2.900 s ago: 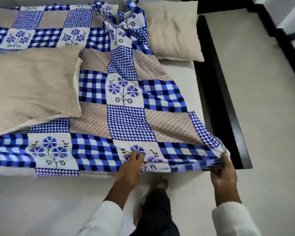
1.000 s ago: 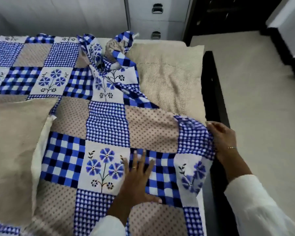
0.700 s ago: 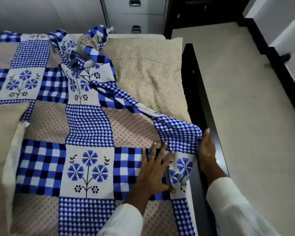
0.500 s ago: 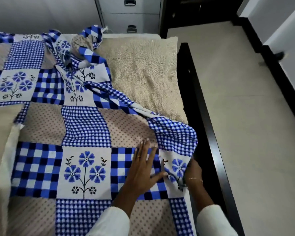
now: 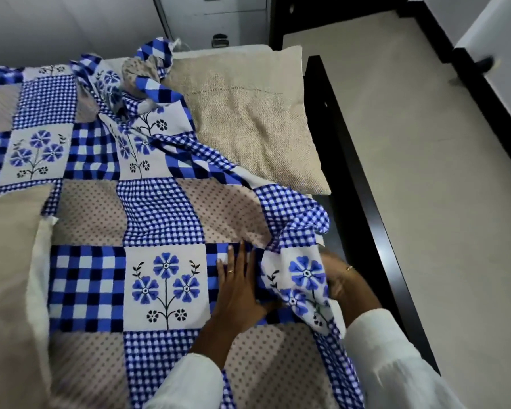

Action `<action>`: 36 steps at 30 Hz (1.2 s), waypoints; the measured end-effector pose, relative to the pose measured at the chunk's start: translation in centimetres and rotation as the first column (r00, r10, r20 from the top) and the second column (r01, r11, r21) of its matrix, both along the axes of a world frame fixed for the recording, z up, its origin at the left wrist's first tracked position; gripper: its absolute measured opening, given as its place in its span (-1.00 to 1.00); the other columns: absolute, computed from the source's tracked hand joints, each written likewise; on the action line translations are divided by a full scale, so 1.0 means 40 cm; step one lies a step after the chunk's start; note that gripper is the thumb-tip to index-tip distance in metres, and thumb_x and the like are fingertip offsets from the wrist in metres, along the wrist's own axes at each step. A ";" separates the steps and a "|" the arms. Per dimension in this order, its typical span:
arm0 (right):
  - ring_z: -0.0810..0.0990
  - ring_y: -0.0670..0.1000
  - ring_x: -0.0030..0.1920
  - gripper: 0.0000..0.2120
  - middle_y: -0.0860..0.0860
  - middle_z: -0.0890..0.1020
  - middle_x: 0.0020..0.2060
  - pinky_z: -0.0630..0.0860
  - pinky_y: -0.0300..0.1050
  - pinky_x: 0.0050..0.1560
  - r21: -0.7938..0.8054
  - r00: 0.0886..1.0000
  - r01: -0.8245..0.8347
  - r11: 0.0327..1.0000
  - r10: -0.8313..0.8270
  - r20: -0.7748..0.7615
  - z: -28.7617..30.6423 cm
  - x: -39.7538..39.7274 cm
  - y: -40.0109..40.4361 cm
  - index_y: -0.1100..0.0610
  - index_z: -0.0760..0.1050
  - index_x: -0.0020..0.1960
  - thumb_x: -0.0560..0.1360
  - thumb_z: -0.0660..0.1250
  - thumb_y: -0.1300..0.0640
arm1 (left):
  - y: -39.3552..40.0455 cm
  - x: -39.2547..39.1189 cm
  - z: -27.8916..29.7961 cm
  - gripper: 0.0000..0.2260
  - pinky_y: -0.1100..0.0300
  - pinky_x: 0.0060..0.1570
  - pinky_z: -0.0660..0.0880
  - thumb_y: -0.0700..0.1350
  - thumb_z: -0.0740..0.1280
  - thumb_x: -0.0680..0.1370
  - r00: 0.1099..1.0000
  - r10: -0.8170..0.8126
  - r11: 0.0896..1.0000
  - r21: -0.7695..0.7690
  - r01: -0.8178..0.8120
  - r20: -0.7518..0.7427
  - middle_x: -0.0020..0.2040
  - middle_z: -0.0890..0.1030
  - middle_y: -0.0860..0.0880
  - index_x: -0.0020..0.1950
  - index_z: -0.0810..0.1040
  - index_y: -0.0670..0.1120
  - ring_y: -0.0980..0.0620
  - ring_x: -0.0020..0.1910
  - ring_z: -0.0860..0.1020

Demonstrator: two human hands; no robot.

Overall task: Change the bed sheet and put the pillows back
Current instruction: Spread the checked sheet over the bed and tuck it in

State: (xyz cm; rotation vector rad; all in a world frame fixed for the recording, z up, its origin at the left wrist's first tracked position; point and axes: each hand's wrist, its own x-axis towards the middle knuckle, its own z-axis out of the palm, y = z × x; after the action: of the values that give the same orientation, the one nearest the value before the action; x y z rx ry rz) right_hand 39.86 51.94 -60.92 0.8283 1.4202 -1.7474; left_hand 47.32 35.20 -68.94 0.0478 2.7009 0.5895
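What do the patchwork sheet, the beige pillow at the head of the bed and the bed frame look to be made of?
Sheet: thin printed woven cloth, probably cotton; it creases and bunches softly. Pillow: coarse, burlap-like beige weave, visibly textured. Bed frame: dark, smooth, likely lacquered wood or laminate, faintly glossy.

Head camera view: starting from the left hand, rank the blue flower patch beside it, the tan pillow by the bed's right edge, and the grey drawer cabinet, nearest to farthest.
1. Blue flower patch: just left of the left hand, on the bed sheet.
2. Tan pillow: farther up, right side of the bed.
3. Grey drawer cabinet: beyond the bed's far end.
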 end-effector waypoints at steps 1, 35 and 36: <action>0.61 -0.05 -0.43 -0.66 -0.07 0.61 -0.55 0.51 -0.31 -0.52 -0.016 0.999 0.038 0.999 -0.038 -0.026 -0.004 -0.007 0.016 0.10 0.50 -0.24 0.60 0.08 0.31 | 0.006 -0.009 0.008 0.10 -0.13 0.39 -0.35 0.66 -0.34 0.08 1.000 -0.013 1.000 -0.028 0.013 0.015 0.46 -0.41 -0.04 0.41 -0.43 0.00 -0.09 0.44 -0.43; 0.41 0.21 0.33 -0.54 0.29 0.41 0.31 0.32 0.05 0.36 -0.312 0.891 0.383 0.870 -0.436 -0.122 -0.155 0.156 0.180 0.38 0.38 0.31 0.60 -0.03 0.09 | 0.001 -0.029 -0.019 0.09 -0.03 0.40 -0.15 0.62 -0.03 0.26 0.891 -0.450 0.879 -0.150 0.453 0.053 0.55 -0.09 -0.14 0.54 -0.06 -0.12 -0.13 0.50 -0.10; 0.45 0.20 0.28 -0.53 0.34 0.46 0.24 0.34 -0.01 0.33 -0.155 0.935 0.292 0.944 -0.316 -0.162 -0.151 0.151 0.167 0.37 0.42 0.29 0.64 -0.13 0.15 | 0.005 -0.031 -0.015 0.09 -0.04 0.40 -0.13 0.62 -0.04 0.26 0.888 -0.455 0.872 -0.169 0.459 0.065 0.54 -0.06 -0.15 0.54 -0.04 -0.12 -0.14 0.51 -0.11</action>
State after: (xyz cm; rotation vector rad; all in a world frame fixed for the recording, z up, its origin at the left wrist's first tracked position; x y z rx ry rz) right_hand 45.90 58.61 -66.96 0.8706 1.3315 -2.1775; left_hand 46.09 35.42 -69.55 0.6122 2.5711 0.1975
